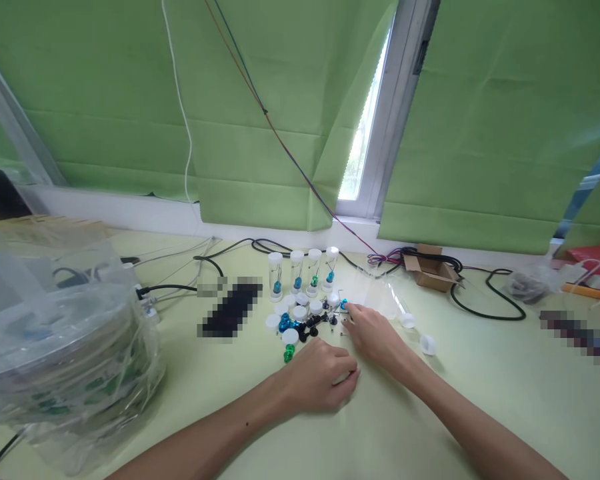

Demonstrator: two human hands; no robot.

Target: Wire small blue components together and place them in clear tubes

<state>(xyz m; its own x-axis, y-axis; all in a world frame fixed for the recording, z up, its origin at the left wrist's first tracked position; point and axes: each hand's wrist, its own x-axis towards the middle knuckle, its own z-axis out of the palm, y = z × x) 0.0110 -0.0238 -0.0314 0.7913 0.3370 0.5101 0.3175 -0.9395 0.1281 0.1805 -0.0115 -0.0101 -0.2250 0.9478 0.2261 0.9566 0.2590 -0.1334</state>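
My left hand (pixel 324 379) rests on the table in front of the small parts, its fingers curled closed; anything inside them is hidden. My right hand (pixel 373 328) reaches in from the right, its fingertips pinched at a small shiny blue part (pixel 343 304). Beside it lie several black parts (pixel 313 325), a cluster of blue parts (pixel 286 324), green parts (pixel 289 353) and round white caps (pixel 290 337). Behind them stand several clear tubes with white caps, among them one tube (pixel 275 275) with a blue part and a thin rod inside.
A large plastic-wrapped stack of reels (pixel 65 353) fills the left side. Beyond my right hand lie a clear tube (pixel 397 298) and a loose white cap (pixel 428 345). An open cardboard box (pixel 433 270) and black cables (pixel 490 315) are near the wall.
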